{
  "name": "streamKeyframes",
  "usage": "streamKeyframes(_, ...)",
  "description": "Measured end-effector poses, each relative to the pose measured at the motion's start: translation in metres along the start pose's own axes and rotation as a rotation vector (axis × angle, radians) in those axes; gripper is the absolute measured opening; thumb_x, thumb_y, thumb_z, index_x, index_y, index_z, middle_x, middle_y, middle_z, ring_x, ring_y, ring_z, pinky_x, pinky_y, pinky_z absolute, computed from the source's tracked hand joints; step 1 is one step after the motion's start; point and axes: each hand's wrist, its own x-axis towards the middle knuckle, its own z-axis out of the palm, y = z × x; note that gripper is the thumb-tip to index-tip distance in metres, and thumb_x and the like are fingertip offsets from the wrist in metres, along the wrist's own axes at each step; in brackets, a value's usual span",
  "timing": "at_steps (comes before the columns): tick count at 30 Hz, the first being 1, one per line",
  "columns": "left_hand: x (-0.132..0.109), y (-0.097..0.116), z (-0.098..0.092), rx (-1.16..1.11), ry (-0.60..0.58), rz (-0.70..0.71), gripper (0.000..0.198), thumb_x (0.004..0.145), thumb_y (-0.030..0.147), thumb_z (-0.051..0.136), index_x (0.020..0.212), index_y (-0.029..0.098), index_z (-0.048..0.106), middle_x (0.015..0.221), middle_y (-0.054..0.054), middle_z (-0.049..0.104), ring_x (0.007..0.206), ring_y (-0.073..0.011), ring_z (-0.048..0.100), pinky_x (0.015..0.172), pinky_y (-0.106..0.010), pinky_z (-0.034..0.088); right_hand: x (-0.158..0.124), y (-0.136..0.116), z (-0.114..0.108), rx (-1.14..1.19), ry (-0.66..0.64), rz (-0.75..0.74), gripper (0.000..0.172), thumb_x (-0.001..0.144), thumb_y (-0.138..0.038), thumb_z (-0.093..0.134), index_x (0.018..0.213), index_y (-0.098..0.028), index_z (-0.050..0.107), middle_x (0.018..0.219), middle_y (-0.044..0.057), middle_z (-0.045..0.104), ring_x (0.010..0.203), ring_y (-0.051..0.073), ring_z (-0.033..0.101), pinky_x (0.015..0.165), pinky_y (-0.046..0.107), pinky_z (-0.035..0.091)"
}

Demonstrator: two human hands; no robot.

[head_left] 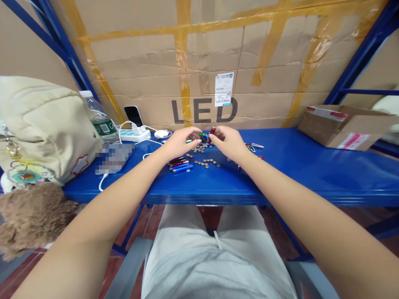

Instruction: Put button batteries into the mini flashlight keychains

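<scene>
My right hand [228, 143] is closed on a small red flashlight tube [212, 133], held upright between thumb and fingers. My left hand [182, 141] is over the pile to the left, its thumb and curled fingers apart and nothing visible in it. Between and below the hands, many small round button cells [209, 161] lie scattered on the blue tabletop [280, 160]. A row of blue, red and black tubes [182, 167] lies beneath my left wrist. More green, blue and dark pieces [204, 137] are piled behind, partly covered by my hands. Metal clips [255, 145] show right of my right hand.
On the left stand a cream bag [40, 120], a water bottle [101, 118], a white power strip [134, 134] with cables and a phone [133, 114]. A blurred-out device [114, 158] lies nearer. An open cardboard box [339, 126] sits at right; a large taped carton [149, 70] stands behind.
</scene>
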Motion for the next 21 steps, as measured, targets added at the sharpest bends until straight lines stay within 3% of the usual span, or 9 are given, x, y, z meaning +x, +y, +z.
streamKeyframes(3,-0.001,-0.003,-0.001,0.0,-0.012,-0.005,0.028,0.089,0.026,0.057,0.115,0.018,0.061,0.102,-0.006,0.072,0.094,-0.0171,0.066,0.085,-0.032,0.051,-0.001,0.0,-0.001,-0.043,-0.128,0.01,0.019,0.081,-0.034,0.058,0.068,-0.02,0.056,0.07,0.003,0.063,0.066,0.017,0.055,0.064,0.03,0.039)
streamKeyframes(7,0.0,-0.005,0.001,0.01,-0.028,-0.012,0.028,0.088,0.025,0.058,0.115,0.018,0.061,0.102,-0.006,0.072,0.094,-0.0175,0.066,0.086,-0.033,0.05,-0.001,-0.001,-0.002,-0.034,0.02,0.042,0.018,0.084,-0.035,0.056,0.075,-0.02,0.058,0.074,0.004,0.064,0.069,0.017,0.055,0.065,0.03,0.04)
streamKeyframes(13,0.0,-0.007,0.001,0.011,-0.031,0.017,0.029,0.089,0.027,0.058,0.116,0.018,0.061,0.104,-0.006,0.071,0.094,-0.0173,0.066,0.086,-0.033,0.05,-0.002,0.001,-0.002,-0.099,-0.099,0.047,0.016,0.082,-0.032,0.059,0.073,-0.019,0.06,0.075,0.003,0.067,0.07,0.018,0.058,0.064,0.029,0.04)
streamKeyframes(17,0.0,-0.004,0.003,0.073,-0.043,0.133,0.033,0.09,0.033,0.06,0.12,0.02,0.06,0.111,-0.007,0.07,0.099,-0.0181,0.064,0.089,-0.033,0.048,-0.005,-0.007,-0.004,-0.23,-0.199,-0.057,0.012,0.084,-0.031,0.059,0.083,-0.02,0.063,0.083,0.005,0.07,0.075,0.019,0.062,0.067,0.029,0.041)
streamKeyframes(21,0.002,0.001,0.005,0.182,-0.067,0.193,0.019,0.09,0.028,0.058,0.105,0.019,0.067,0.099,-0.005,0.072,0.093,-0.0179,0.064,0.084,-0.03,0.047,-0.005,-0.011,-0.005,-0.331,-0.219,-0.209,0.015,0.088,-0.033,0.058,0.086,-0.019,0.064,0.088,0.007,0.071,0.083,0.021,0.062,0.072,0.03,0.041)
